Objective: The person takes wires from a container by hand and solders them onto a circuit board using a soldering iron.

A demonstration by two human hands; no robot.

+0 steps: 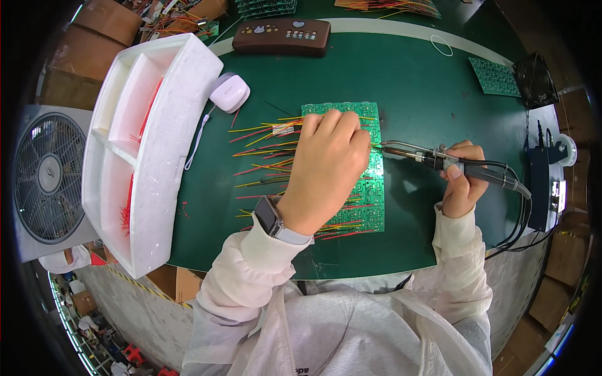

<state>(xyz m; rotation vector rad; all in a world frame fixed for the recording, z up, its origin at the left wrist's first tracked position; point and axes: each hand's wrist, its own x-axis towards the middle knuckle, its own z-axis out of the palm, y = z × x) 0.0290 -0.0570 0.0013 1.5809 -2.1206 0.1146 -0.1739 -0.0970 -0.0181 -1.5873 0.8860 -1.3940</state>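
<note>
A green circuit board panel (pixel 374 216) lies on the table before me, with red, yellow and black wires (pixel 263 167) sticking out to its left. My left hand (pixel 332 150), with a watch (pixel 268 216) on its wrist, is closed over the middle of the panel. Its fingertips are turned down and hidden, so whatever they pinch does not show. In my right hand (pixel 464 178) is a soldering iron (pixel 426 158) with a thin metal feed tube clamped along it. The iron's tip points left and meets the panel close to my left fingers.
To the left stands a white foam box (pixel 182 125) with red wires in its compartments, beside a fan (pixel 50 177). A pale lilac case (pixel 229 92) with a strap and a brown pencil case (pixel 281 37) lie farther back. Another board (pixel 494 78) and a small black fan (pixel 535 80) are at far right.
</note>
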